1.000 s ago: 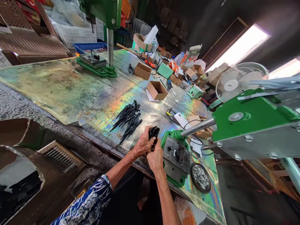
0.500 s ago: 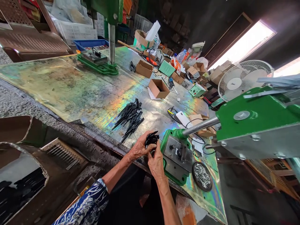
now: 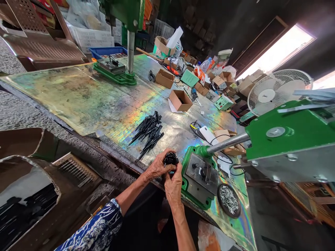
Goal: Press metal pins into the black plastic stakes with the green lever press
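A bundle of black plastic parts [image 3: 170, 159] sits between my two hands at the table's front edge. My left hand [image 3: 158, 166] is wrapped round the bundle from the left. From the right, my right hand [image 3: 173, 181] closes on its lower end, the fingers partly hidden. Just beyond lies a loose pile of long, thin black parts [image 3: 149, 132] on the table. Right of my hands stands a green press base [image 3: 187, 164] with a steel plate [image 3: 201, 174] and a small fixture on top. A round dish of small silvery pins [image 3: 229, 199] rests beside it.
The press's green head [image 3: 282, 132] juts in from the right. Another green press [image 3: 117, 75] stands at the far left. An open carton [image 3: 180, 100], more boxes and a white fan [image 3: 269, 94] lie behind. A box of black parts [image 3: 28, 205] is at lower left.
The bundle has turned in my hands, its ends now facing up more. Both hands stay close together near the table edge. The whole view has shifted slightly.
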Available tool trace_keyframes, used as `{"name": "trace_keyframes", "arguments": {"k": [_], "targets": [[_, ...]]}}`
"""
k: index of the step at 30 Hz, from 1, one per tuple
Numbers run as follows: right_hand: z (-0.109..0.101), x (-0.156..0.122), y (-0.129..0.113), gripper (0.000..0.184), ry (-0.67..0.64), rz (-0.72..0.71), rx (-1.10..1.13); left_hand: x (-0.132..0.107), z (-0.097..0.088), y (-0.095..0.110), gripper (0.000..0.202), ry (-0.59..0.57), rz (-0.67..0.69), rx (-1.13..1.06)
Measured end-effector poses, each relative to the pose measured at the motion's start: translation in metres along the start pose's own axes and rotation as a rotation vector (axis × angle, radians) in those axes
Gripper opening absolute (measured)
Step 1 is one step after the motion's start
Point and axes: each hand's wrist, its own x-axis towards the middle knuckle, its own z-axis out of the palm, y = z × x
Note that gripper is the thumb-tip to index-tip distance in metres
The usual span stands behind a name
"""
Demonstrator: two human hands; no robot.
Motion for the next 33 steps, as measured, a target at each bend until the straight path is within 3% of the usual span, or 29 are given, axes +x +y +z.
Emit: {"name": "trace_keyframes", "arguments": {"k": [4,8,13,22,33], "targets": [[0.002,-0.003,-0.003,0.047,0.036,-0.022,-0.019,0.003,0.001,0.001,0.024,-0.069,-0.085,-0.131],[0.003,-0.006,-0.006,0.049,0.076,-0.057,-0.060,0.006,-0.001,0.006,0.029,-0.150,-0.140,-0.194],[0.004,-0.008,-0.007,0.052,0.075,-0.094,-0.097,0.001,0.005,0.005,0.014,-0.067,-0.105,-0.168],[-0.001,0.003,0.000,0.056,0.046,-0.190,-0.133,0.006,0.014,0.006,0.016,0.036,-0.086,-0.085],[0.006,-0.002,0.012,0.047,0.092,-0.090,-0.106,0.015,0.004,-0.002,0.023,-0.214,-0.064,0.088]]}}
